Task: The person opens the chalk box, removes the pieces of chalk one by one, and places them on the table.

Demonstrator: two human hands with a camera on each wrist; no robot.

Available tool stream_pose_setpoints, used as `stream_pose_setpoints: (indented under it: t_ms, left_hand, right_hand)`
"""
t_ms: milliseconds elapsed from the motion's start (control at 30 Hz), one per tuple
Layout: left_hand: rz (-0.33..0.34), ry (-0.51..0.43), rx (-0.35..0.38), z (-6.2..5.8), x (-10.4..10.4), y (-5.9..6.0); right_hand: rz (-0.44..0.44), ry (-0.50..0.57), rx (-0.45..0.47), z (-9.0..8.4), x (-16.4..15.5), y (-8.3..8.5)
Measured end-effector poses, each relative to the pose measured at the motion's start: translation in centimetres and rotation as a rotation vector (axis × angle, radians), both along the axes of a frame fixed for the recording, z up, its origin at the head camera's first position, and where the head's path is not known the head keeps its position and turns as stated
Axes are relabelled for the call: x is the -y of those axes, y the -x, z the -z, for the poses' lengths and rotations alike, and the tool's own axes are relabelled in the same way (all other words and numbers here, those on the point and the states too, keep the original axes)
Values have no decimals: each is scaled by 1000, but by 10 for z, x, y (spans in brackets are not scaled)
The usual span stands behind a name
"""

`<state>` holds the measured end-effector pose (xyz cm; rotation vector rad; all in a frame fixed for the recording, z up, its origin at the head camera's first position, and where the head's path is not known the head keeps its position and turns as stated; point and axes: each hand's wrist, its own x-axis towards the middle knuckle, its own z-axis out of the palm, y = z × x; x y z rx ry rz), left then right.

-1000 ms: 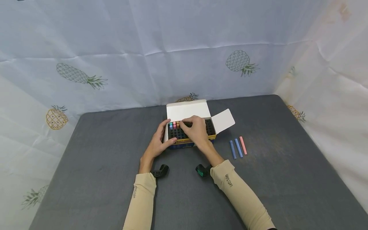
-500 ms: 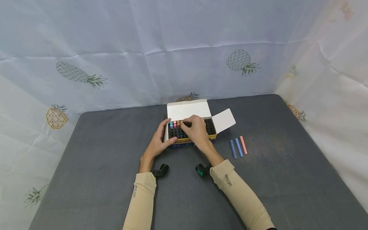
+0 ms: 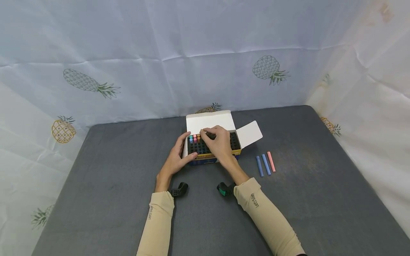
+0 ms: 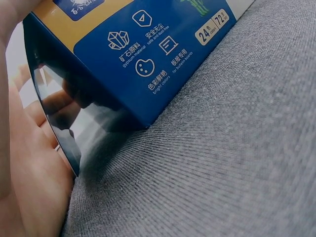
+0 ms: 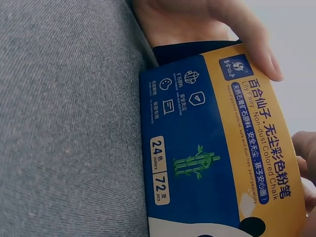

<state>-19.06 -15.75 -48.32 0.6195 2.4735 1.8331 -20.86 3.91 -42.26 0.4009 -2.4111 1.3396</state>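
On the dark grey cloth tabletop (image 3: 105,185), an open rectangular cardboard chalk box (image 3: 206,161) — blue and yellow, printed with green bamboo and "24 colors, 72 pcs" — with white-lined lid (image 3: 209,122) raised behind. Inside, a black perforated insert (image 3: 235,142), with teal, blue, pink and orange chalk ends (image 3: 194,140) at the left rear. Clamped round the box's left end: left hand (image 3: 174,160), thumb over the front edge. Pinched by the right hand (image 3: 221,145) above the insert — an orange-toned chalk stick (image 3: 201,131), mostly hidden. Lying near the box's right: two blue chalk sticks (image 3: 266,164), one pink chalk stick (image 3: 271,161).
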Motion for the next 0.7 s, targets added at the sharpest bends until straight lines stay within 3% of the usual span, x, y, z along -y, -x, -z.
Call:
stream_pose_setpoints:
  t_ms: [300,700]
  left_hand:
    - [8,12,-8,0,1,0]
    - [5,1,1,-2,0,-1]
  right_hand:
    - [-28,-70,45,-3,2,-1]
    - [-17,23,-47,-13,0,-1]
